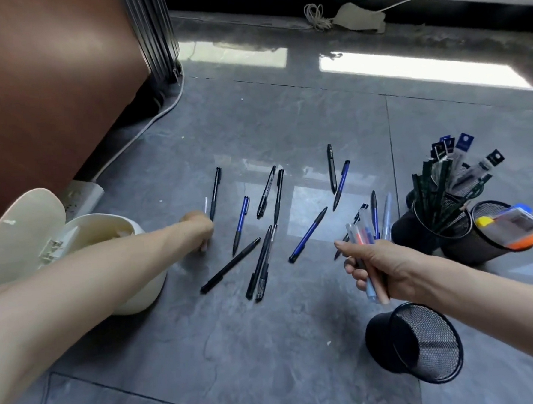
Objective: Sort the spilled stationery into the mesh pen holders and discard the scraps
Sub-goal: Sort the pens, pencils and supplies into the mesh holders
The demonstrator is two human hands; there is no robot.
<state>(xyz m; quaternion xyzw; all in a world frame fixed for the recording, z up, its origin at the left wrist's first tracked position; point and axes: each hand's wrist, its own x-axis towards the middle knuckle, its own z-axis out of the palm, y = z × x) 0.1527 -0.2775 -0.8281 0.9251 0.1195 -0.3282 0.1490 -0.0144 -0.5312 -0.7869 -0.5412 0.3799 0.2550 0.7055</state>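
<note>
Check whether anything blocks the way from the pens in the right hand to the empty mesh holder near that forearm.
Nothing visible does. The right hand grips a bundle of clear-barrelled pens; the empty black mesh pen holder lies tipped just below the wrist, only bare grey floor between.

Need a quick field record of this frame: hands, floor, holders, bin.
left hand: low beside black pen, grip unclear
right hand: grips bundle of pens
floor: loose pens scattered, black and blue
near holder: tipped over, nothing visible inside
far holders: pencil holder and highlighter holder, both filled
bin: cream, lid open, behind left forearm
</note>
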